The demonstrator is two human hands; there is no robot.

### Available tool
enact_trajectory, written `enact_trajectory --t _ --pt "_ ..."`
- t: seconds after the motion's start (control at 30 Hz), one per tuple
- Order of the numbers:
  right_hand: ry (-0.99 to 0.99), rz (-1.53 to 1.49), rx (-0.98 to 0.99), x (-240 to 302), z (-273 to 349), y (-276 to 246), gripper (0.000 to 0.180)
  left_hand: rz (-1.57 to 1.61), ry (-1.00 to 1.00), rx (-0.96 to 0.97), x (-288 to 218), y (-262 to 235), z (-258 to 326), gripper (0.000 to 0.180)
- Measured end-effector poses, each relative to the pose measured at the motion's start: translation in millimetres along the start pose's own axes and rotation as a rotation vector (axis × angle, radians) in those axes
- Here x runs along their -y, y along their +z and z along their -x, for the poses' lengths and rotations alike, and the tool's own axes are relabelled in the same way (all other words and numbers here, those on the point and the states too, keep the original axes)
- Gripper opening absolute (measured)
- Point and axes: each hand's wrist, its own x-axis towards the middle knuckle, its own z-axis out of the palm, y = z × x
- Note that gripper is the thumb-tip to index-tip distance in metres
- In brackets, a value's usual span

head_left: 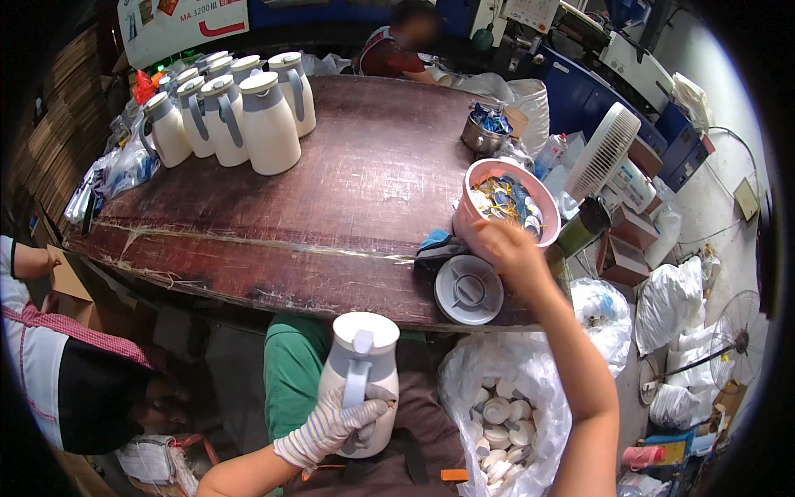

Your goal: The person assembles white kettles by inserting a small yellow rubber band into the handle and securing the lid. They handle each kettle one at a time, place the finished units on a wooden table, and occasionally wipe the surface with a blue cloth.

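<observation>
My left hand [338,424], in a striped knit glove, is closed round the grey handle of a white and grey thermos jug [383,429]. The jug stands upright over my lap, its white lid facing up. My right hand [512,248] is at the near rim of a pink bucket [465,217]. Motion blurs its fingers, so whether they hold anything cannot be made out. Small blue, white and yellow pieces [505,199] lie in the bucket. A round grey lid [469,290] sits at the table edge below that hand, beside a dark and blue cloth [439,248].
Several similar jugs [271,132] stand at the table's [373,157] far left. A metal bowl [483,138] of blue packets is beyond the bucket. Right of my lap, a clear bag [546,406] holds white round caps [497,412]. People are at left and behind the table.
</observation>
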Motion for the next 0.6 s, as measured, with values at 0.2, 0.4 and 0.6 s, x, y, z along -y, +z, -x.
enact_trajectory --t 0.2,0.4,0.6 --pt "0.091 1.020 -0.196 -101.6 -71.6 -79.2 0.032 0.153 0.078 -0.036 4.8 2.8 -36.3 0.027" --pt "-0.106 0.748 -0.448 -123.2 -75.3 -90.7 0.014 0.109 0.141 -0.108 4.8 -2.7 -41.4 0.024" --pt "0.153 -0.117 -0.510 -125.9 -76.0 -113.3 0.025 0.162 0.188 -0.140 3.9 4.3 -42.5 0.020"
